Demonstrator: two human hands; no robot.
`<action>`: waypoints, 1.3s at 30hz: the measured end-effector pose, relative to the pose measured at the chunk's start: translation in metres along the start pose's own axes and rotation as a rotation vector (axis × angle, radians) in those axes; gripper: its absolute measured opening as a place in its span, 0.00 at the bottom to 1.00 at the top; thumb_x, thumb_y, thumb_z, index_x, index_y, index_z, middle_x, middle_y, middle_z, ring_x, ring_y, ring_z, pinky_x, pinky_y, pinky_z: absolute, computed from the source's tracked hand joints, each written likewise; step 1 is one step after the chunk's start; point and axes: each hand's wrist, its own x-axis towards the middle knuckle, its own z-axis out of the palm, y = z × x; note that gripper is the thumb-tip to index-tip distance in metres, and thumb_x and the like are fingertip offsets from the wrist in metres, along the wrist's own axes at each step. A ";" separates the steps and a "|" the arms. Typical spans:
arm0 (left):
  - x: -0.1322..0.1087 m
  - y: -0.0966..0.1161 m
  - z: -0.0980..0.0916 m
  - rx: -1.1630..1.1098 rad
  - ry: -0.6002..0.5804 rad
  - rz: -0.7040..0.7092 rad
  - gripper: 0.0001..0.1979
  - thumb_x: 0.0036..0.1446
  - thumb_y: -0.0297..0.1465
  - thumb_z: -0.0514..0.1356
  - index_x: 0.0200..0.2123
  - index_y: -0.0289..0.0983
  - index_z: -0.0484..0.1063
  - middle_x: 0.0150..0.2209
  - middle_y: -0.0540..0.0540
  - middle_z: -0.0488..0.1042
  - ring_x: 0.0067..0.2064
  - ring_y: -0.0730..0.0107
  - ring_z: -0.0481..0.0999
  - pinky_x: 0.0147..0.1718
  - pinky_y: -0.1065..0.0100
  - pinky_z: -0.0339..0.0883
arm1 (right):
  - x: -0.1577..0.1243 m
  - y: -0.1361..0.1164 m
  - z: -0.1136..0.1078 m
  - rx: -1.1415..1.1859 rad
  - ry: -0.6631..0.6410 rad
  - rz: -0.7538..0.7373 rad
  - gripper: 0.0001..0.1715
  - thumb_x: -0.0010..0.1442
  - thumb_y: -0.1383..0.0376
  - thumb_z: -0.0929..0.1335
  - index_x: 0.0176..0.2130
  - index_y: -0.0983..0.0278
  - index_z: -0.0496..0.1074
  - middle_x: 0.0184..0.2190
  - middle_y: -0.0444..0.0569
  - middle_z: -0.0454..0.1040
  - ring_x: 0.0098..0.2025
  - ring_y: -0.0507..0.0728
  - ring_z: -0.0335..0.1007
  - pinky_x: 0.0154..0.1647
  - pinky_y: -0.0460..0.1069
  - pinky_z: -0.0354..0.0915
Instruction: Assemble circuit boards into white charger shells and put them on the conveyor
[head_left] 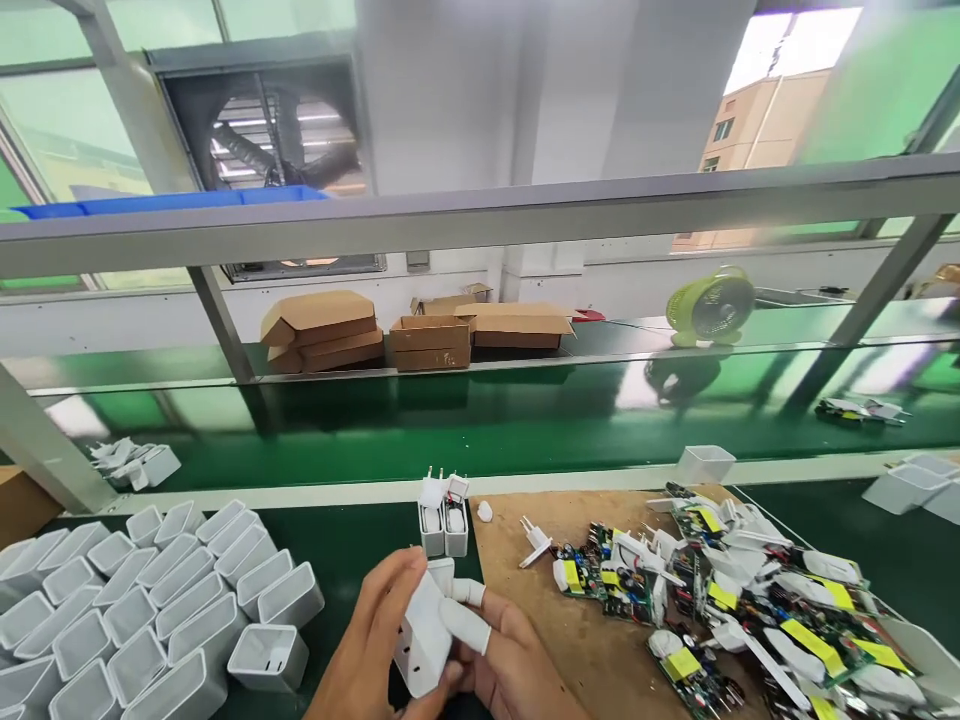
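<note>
A white adapter housing [424,640] with small dark holes at its lower end is held tilted between both hands, near the bottom middle. My left hand [367,640] is closed around its left side, fingers along the upper edge. From the right, my right hand [510,660] grips it; two of its fingers wear white finger covers. A small white piece [442,575] shows at the housing's upper end, partly hidden by the fingers. Just beyond the hands stand two white housings [444,525] with parts inside, and white plug pieces with pins on top.
Open white housings [172,590] stand in rows at left. Circuit boards [750,590] with yellow tape and white parts are heaped on a brown board [517,610] at right. Behind runs a green conveyor belt [480,430], with cardboard boxes [431,345] and a green fan [709,305] beyond.
</note>
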 end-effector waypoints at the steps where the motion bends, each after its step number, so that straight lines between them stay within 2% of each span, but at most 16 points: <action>1: -0.001 0.002 0.001 0.007 0.039 -0.012 0.36 0.68 0.33 0.65 0.74 0.50 0.56 0.67 0.36 0.69 0.68 0.44 0.73 0.62 0.49 0.76 | -0.001 0.002 0.000 0.010 -0.017 0.020 0.35 0.55 0.44 0.79 0.51 0.64 0.77 0.40 0.53 0.81 0.41 0.62 0.80 0.42 0.56 0.75; 4: -0.007 0.008 0.004 -0.007 0.105 -0.114 0.36 0.66 0.34 0.68 0.72 0.47 0.58 0.62 0.37 0.75 0.61 0.48 0.79 0.58 0.54 0.79 | -0.003 0.006 -0.003 0.006 -0.085 0.076 0.37 0.57 0.40 0.77 0.52 0.64 0.77 0.41 0.54 0.81 0.44 0.64 0.80 0.44 0.58 0.77; 7: -0.009 0.015 0.006 -0.031 0.124 -0.180 0.37 0.64 0.33 0.70 0.71 0.46 0.58 0.62 0.39 0.77 0.60 0.51 0.80 0.58 0.57 0.79 | -0.004 0.007 -0.006 0.012 -0.109 0.104 0.38 0.56 0.39 0.77 0.53 0.63 0.77 0.42 0.55 0.81 0.46 0.66 0.80 0.47 0.59 0.76; 13: -0.006 0.020 0.010 -0.118 0.148 -0.049 0.38 0.62 0.23 0.65 0.71 0.45 0.58 0.62 0.39 0.75 0.62 0.56 0.77 0.53 0.64 0.80 | -0.008 0.000 -0.007 0.009 -0.078 0.113 0.31 0.59 0.45 0.78 0.52 0.62 0.79 0.43 0.53 0.82 0.49 0.66 0.79 0.55 0.60 0.72; 16: -0.007 0.013 0.009 -0.126 0.132 0.008 0.40 0.62 0.21 0.65 0.73 0.44 0.56 0.62 0.37 0.75 0.62 0.57 0.76 0.55 0.63 0.79 | -0.010 -0.002 -0.006 -0.001 -0.060 0.111 0.32 0.57 0.44 0.79 0.51 0.61 0.80 0.43 0.53 0.83 0.50 0.67 0.79 0.55 0.60 0.72; 20: -0.009 0.003 0.008 -0.103 0.054 0.108 0.43 0.62 0.19 0.65 0.75 0.41 0.51 0.63 0.33 0.73 0.63 0.56 0.75 0.55 0.63 0.79 | -0.011 -0.001 -0.007 0.006 -0.006 0.119 0.35 0.52 0.42 0.81 0.50 0.60 0.81 0.43 0.52 0.83 0.51 0.67 0.78 0.56 0.60 0.72; 26: -0.010 0.011 0.013 -0.157 0.104 0.017 0.43 0.62 0.17 0.61 0.75 0.47 0.52 0.63 0.36 0.72 0.64 0.57 0.73 0.40 0.73 0.80 | -0.010 0.007 -0.008 0.009 0.045 0.104 0.35 0.51 0.42 0.81 0.49 0.61 0.81 0.41 0.51 0.83 0.49 0.66 0.79 0.55 0.60 0.72; 28: -0.009 0.014 0.014 -0.134 0.114 0.014 0.42 0.62 0.17 0.61 0.74 0.47 0.52 0.63 0.37 0.73 0.64 0.57 0.73 0.41 0.72 0.80 | -0.009 0.009 -0.008 0.006 0.040 0.085 0.33 0.52 0.42 0.81 0.48 0.61 0.81 0.41 0.51 0.83 0.48 0.65 0.79 0.54 0.59 0.72; 30: -0.007 0.014 0.014 -0.108 0.106 0.016 0.42 0.62 0.18 0.62 0.74 0.47 0.51 0.63 0.37 0.73 0.64 0.56 0.74 0.47 0.68 0.80 | -0.007 0.008 -0.009 -0.010 0.030 0.069 0.32 0.53 0.42 0.80 0.47 0.60 0.81 0.40 0.50 0.83 0.47 0.64 0.80 0.52 0.57 0.73; 32: -0.005 0.011 0.013 -0.058 0.098 0.028 0.43 0.62 0.21 0.64 0.74 0.47 0.51 0.63 0.37 0.72 0.64 0.53 0.73 0.56 0.60 0.76 | -0.006 0.005 -0.011 -0.089 0.008 0.023 0.32 0.56 0.40 0.79 0.47 0.60 0.81 0.42 0.51 0.83 0.47 0.65 0.79 0.50 0.57 0.74; 34: -0.004 0.006 0.012 0.039 0.102 0.023 0.42 0.62 0.24 0.66 0.74 0.48 0.52 0.63 0.37 0.71 0.65 0.49 0.71 0.62 0.50 0.70 | -0.005 0.001 -0.014 -0.258 -0.018 -0.084 0.29 0.62 0.41 0.75 0.48 0.60 0.80 0.45 0.53 0.82 0.49 0.65 0.78 0.51 0.57 0.75; 36: -0.004 -0.001 0.012 0.134 0.094 -0.041 0.40 0.63 0.27 0.65 0.73 0.48 0.52 0.62 0.37 0.71 0.64 0.44 0.70 0.62 0.44 0.68 | -0.005 -0.001 -0.017 -0.501 0.010 -0.261 0.21 0.67 0.48 0.73 0.51 0.59 0.78 0.47 0.53 0.81 0.48 0.63 0.78 0.52 0.55 0.74; 39: -0.007 -0.013 0.017 0.141 0.033 -0.226 0.43 0.60 0.30 0.64 0.74 0.46 0.52 0.59 0.36 0.72 0.60 0.41 0.73 0.57 0.41 0.71 | -0.009 -0.004 -0.015 -0.864 0.101 -0.554 0.12 0.65 0.62 0.72 0.50 0.55 0.75 0.44 0.46 0.78 0.42 0.56 0.76 0.48 0.50 0.73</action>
